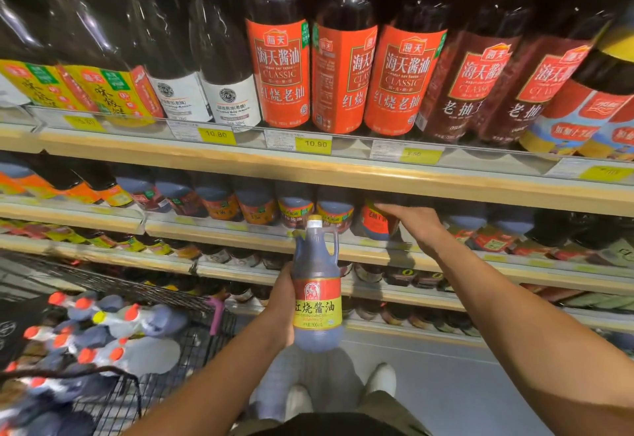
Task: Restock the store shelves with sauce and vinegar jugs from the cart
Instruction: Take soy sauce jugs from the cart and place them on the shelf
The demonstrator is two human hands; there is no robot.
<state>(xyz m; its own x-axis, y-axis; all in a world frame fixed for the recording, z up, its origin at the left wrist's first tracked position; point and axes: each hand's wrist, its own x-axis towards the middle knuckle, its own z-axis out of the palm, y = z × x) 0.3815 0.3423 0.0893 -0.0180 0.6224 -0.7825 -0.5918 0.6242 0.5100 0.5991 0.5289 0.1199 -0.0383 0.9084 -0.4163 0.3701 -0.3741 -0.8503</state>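
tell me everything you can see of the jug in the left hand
The jug looks like dark translucent plastic full of dark sauce, with a yellowish cap, a moulded handle beside its neck and a red and yellow label with Chinese characters. It is held upright in mid-air before the shelves, gripped round its side by the left hand; nothing else touches it.

Wood-edged shelves [308, 174], yellow price tags [315, 144], smooth grey floor [463, 384]

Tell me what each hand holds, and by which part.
The left hand grips the dark handled sauce jug with a red-and-yellow label round its lower body, at the label. The right hand only touches a red-labelled dark jug on the shelf.
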